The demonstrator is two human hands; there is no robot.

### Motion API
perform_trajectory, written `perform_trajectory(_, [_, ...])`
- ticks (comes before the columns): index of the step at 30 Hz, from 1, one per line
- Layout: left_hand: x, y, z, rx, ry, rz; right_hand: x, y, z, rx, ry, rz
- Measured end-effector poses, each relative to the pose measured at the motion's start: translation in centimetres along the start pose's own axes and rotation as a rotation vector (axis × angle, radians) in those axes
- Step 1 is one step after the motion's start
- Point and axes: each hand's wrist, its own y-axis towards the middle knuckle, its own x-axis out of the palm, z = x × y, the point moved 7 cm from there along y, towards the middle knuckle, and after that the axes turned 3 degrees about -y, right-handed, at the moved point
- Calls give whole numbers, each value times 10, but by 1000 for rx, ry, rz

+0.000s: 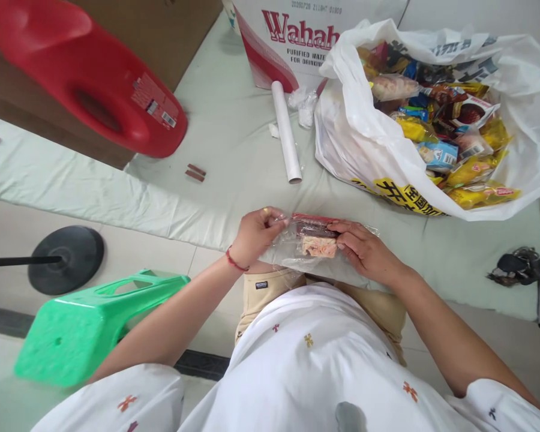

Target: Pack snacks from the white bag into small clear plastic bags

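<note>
At the table's near edge lies a small bundle of snacks: a dark red-brown packet [312, 228] with a pale, crumbly-looking block [319, 246] on its near side. Clear plastic film [292, 255] spreads under and around them. My left hand [258, 234] is closed, thumb and finger pinching the film's left edge. The fingers of my right hand [364, 249] curl over the right end of the snacks and hold them. Its fingertips partly cover the packet and the block.
A white plastic bag [346, 120] full of wrapped snacks stands at the right. Beyond the hands lie a white roll [287, 132], crumpled film [306, 107] and two brown strips [195, 173]. A red jug [117, 90], a Wahaha carton [270, 51], a green stool [72, 324] and keys [515, 267] surround them.
</note>
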Motion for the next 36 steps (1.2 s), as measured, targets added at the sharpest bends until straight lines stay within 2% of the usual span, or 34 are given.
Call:
perform_trajectory(3, [-13, -13, -26, -65, 35, 64, 1, 0, 1, 2, 42, 4])
perform_trajectory(5, [-18, -24, -32, 30, 221, 123, 2, 0, 1, -4, 47, 6])
perform_trajectory(7, [-21, -37, -23, 255, 422, 246, 2, 1, 1, -9, 35, 4])
perform_trajectory(9, [-22, -55, -3, 544, 536, 373, 2, 1, 1, -10, 22, -1])
perform_trajectory(13, [-30, -88, 55, 1016, 472, 520, 1, 1, 0, -1, 12, -13])
perform_trajectory(14, [-29, -93, 70, 1113, 450, 506, 1, 2, -1, 1, 13, -11])
perform_trajectory(15, [-23, -96, 85, 1205, 439, 432, 1, 2, -1, 5, 16, -8])
perform_trajectory(17, [1, -94, 104, 1312, 428, 116, 2, 2, -1, 14, 25, -9])
perform_trajectory(19, [28, -85, 104, 1272, 401, -195, 3, 2, -1, 21, 39, -11])
perform_trajectory(21, [44, -71, 91, 1146, 356, -338, 1, 1, 0, 22, 68, 3])
perform_trajectory(23, [52, -62, 75, 1049, 319, -384, -3, 0, 1, 30, 109, 19])
perform_trajectory(25, [53, -59, 62, 1019, 327, -397, -10, 0, 3, 55, 122, 29])
perform_trajectory(30, [51, -69, 54, 1046, 452, -457, -26, -2, 14, 179, 17, 25])
perform_trajectory(33, [53, -73, 50, 1061, 524, -477, -25, -6, 26, 307, 18, 9])
perform_trajectory(36, [58, -76, 41, 1111, 566, -448, -20, -9, 35, 443, 84, 23])
